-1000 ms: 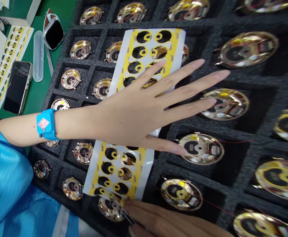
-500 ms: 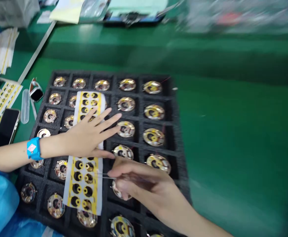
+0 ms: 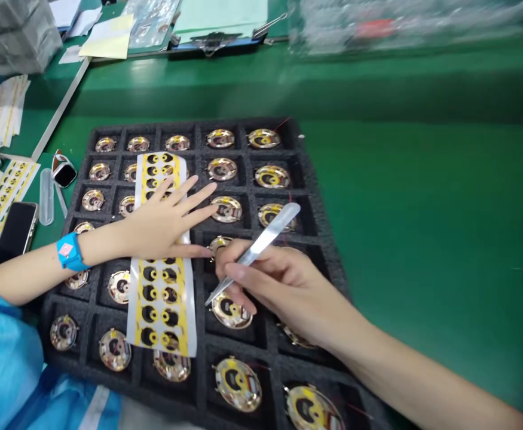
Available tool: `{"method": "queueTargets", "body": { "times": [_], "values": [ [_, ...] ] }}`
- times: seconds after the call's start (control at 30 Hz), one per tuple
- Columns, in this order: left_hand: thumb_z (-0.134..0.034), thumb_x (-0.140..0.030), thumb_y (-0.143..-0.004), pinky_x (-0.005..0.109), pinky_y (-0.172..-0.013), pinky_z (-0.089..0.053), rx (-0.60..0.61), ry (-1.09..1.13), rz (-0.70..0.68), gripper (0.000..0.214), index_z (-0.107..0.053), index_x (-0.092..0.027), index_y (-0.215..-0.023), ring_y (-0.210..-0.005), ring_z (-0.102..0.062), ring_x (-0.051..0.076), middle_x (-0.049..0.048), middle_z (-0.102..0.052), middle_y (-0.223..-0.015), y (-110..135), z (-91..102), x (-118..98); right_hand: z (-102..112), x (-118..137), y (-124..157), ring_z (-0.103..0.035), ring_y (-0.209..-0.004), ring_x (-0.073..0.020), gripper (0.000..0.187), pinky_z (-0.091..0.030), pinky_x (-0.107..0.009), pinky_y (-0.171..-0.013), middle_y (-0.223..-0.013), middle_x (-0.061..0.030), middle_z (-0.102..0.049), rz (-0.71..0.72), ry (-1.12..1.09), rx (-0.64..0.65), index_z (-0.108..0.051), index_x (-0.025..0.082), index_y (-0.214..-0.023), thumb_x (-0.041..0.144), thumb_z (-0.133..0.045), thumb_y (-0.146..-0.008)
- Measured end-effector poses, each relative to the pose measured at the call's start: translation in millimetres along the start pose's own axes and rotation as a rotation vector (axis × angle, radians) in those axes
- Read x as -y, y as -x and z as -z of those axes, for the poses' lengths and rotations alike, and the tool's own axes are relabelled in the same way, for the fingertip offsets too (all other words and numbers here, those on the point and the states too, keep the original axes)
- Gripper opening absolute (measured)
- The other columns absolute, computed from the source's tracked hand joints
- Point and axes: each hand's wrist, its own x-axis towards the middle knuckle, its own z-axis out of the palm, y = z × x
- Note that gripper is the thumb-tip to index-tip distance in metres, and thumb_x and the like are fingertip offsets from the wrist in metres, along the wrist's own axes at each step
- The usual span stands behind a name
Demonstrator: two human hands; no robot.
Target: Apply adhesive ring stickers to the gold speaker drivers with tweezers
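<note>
A black foam tray (image 3: 319, 197) with square pockets holds several round gold discs. Across its middle columns lies a long sticker sheet (image 3: 165, 298) printed with yellow and black shapes. My left hand (image 3: 162, 224), fingers spread, presses flat on that sheet; a blue wrist strap (image 3: 69, 252) is on the wrist. My right hand (image 3: 283, 286) grips metal tweezers (image 3: 254, 251) whose tip points down at a gold disc (image 3: 231, 312) in the pocket just right of the sheet.
On the green table left of the tray lie a phone (image 3: 14, 230), a smartwatch (image 3: 63, 172), a clear tube (image 3: 46, 196) and more sticker sheets (image 3: 1, 197). A clipboard (image 3: 216, 24) and papers sit at the far edge. Bare green mat (image 3: 422, 209) extends right.
The view pulled back from a close look at the tray. My right hand raised the tweezers from lying flat by the sheet to tilted, tip down over a disc. The left hand stayed on the sheet.
</note>
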Motion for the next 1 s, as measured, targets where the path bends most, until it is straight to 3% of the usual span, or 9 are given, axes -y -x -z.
{"method": "queueTargets", "body": {
  "times": [0.1,0.23,0.37,0.5,0.63,0.77,0.87,1.0],
  "values": [
    [-0.04,-0.058,-0.094,0.058,-0.116,-0.013,0.036,-0.016,0.027,0.071,-0.034,-0.012,-0.146,-0.147,-0.016,0.037,0.0171,-0.022,-0.158,-2.7,-2.1,-0.9,-1.3,2.8,2.2,-0.055,-0.044,-0.0092,0.036,-0.047,-0.016,-0.042,-0.058,0.0027,-0.059,0.089,0.117,-0.023,-0.062,0.019,-0.081,0.053,-0.072,-0.084],
    [-0.038,-0.057,-0.095,0.055,-0.117,-0.015,0.032,-0.054,0.071,0.07,-0.029,-0.014,-0.149,-0.148,-0.014,0.034,0.0132,-0.022,-0.159,-4.5,0.0,-4.6,-13.5,7.0,19.1,-0.068,-0.068,-0.0125,0.008,-0.057,-0.016,-0.061,-0.077,0.0009,-0.07,0.318,0.42,0.113,-0.068,0.025,-0.084,0.027,-0.065,-0.091],
    [-0.037,-0.053,-0.095,0.056,-0.118,-0.013,-0.001,-0.073,0.074,0.065,-0.027,-0.019,-0.15,-0.149,-0.01,0.032,0.0077,-0.021,-0.16,7.0,14.2,-17.4,-20.9,1.7,39.6,-0.07,-0.085,-0.0152,0.017,-0.06,-0.018,-0.069,-0.095,0.0012,-0.072,0.441,0.594,0.163,-0.065,0.031,-0.102,0.018,-0.055,-0.095],
    [-0.045,-0.058,-0.091,0.055,-0.118,-0.015,0.067,-0.035,-0.011,0.073,-0.032,-0.016,-0.148,-0.148,-0.013,0.035,0.0115,-0.024,-0.158,34.6,22.0,-36.7,-16.7,-1.2,45.4,-0.071,-0.085,-0.0155,0.017,-0.06,-0.017,-0.069,-0.097,0.0011,-0.072,0.473,0.661,0.167,-0.063,0.033,-0.109,0.023,-0.054,-0.098],
    [-0.044,-0.059,-0.091,0.059,-0.115,-0.017,0.155,-0.008,-0.029,0.076,-0.026,-0.015,-0.151,-0.147,-0.015,0.037,0.015,-0.023,-0.158,52.1,13.0,-41.5,-16.6,-1.3,46.5,-0.069,-0.095,-0.0166,0.022,-0.06,-0.018,-0.077,-0.106,-0.0002,-0.07,0.452,0.666,0.207,-0.062,0.035,-0.115,0.023,-0.052,-0.1],
    [-0.045,-0.057,-0.091,0.059,-0.115,-0.016,0.152,0.005,0.0,0.076,-0.023,-0.017,-0.151,-0.148,-0.013,0.036,0.0123,-0.022,-0.159,50.8,8.7,-31.9,-23.4,-3.4,45.8,-0.067,-0.1,-0.0194,0.026,-0.062,-0.022,-0.076,-0.109,-0.0011,-0.068,0.411,0.633,0.168,-0.063,0.038,-0.119,0.025,-0.051,-0.1],
    [-0.042,-0.059,-0.092,0.058,-0.117,-0.013,0.16,0.02,0.006,0.074,-0.024,-0.018,-0.151,-0.148,-0.012,0.034,0.0111,-0.021,-0.159,48.1,9.4,-26.9,-28.3,-6.3,42.3,-0.069,-0.093,-0.0198,0.026,-0.063,-0.022,-0.072,-0.104,-0.0011,-0.07,0.415,0.557,0.146,-0.066,0.036,-0.112,0.019,-0.055,-0.096],
    [-0.041,-0.058,-0.092,0.058,-0.117,-0.011,0.138,0.042,0.006,0.074,-0.024,-0.018,-0.151,-0.148,-0.013,0.035,0.0108,-0.02,-0.16,48.0,7.7,-26.4,-30.9,-14.2,40.7,-0.071,-0.089,-0.0178,0.026,-0.063,-0.022,-0.078,-0.102,0.0024,-0.071,0.395,0.5,0.097,-0.066,0.033,-0.109,0.014,-0.059,-0.093]
  ]
}}
